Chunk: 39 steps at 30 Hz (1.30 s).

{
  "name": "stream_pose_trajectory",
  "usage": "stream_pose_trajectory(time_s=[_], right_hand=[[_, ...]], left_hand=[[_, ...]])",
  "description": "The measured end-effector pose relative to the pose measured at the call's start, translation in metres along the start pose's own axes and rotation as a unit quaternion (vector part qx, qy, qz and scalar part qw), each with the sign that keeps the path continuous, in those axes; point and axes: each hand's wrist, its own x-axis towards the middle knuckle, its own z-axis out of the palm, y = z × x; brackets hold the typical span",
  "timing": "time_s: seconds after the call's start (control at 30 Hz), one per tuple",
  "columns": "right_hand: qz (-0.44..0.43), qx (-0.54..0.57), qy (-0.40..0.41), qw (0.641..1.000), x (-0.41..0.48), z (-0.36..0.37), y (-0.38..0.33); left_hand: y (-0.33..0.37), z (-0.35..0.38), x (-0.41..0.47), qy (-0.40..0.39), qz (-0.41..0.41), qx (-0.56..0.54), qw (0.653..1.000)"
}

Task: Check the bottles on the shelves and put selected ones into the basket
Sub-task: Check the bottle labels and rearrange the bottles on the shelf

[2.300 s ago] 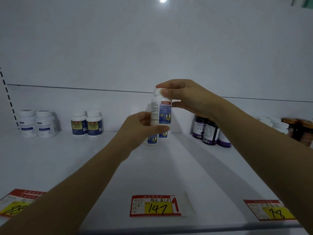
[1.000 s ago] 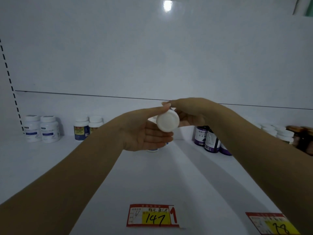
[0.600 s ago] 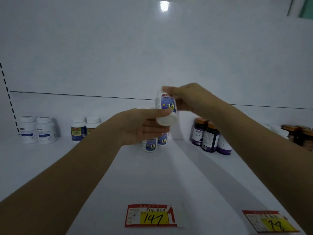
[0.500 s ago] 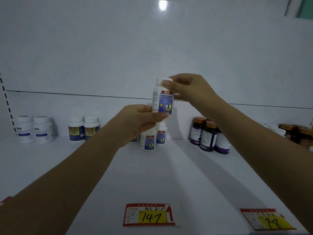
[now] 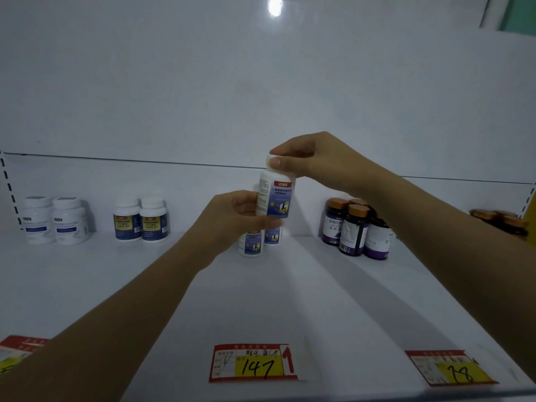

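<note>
**Bottle held upright for its label check**

Head view: at centre frame, above the white shelf, a small white bottle stands upright between two hands. The left hand pinches its lower body, fingers curled close; the right hand pinches the cap, fingertips pressed together. It looks light, rigid plastic with a smooth, probably slick label — the ribless body is the surer hold. Matching bottles stand directly below. No basket is in frame.

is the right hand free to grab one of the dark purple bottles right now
Probably not yet. The right hand grips the cap of the white bottle, which the left hand also holds. The purple bottles stand unblocked just below its forearm.
</note>
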Motion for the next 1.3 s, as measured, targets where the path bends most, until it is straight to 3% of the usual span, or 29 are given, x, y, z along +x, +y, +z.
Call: stream_pose_trajectory(time_s=[0.2, 0.43, 0.6, 0.77, 0.97, 1.3], right_hand=[[0.018, -0.062, -0.001, 0.998, 0.009, 0.003, -0.005], [0.044, -0.053, -0.025, 0.997, 0.016, 0.003, -0.001], [0.078, -0.059, -0.062, 0.993, 0.029, -0.005, 0.003], [0.092, -0.172, -0.06, 0.979, 0.041, 0.008, 0.022], [0.067, -0.239, -0.066, 0.966, 0.04, 0.047, 0.054], [0.082, -0.221, -0.088, 0.968, 0.03, 0.066, 0.083]], left_hand=[[-0.001, 0.007, -0.001, -0.007, -0.014, 0.03, 0.999], [-0.006, 0.009, 0.003, -0.006, -0.035, 0.057, 0.998], [-0.015, -0.001, 0.007, 0.005, -0.066, 0.151, 0.986], [-0.04, -0.02, -0.008, -0.033, -0.096, 0.426, 0.899], [-0.077, -0.017, -0.02, -0.12, -0.181, 0.568, 0.794], [-0.088, -0.017, -0.024, -0.131, -0.178, 0.579, 0.785]])
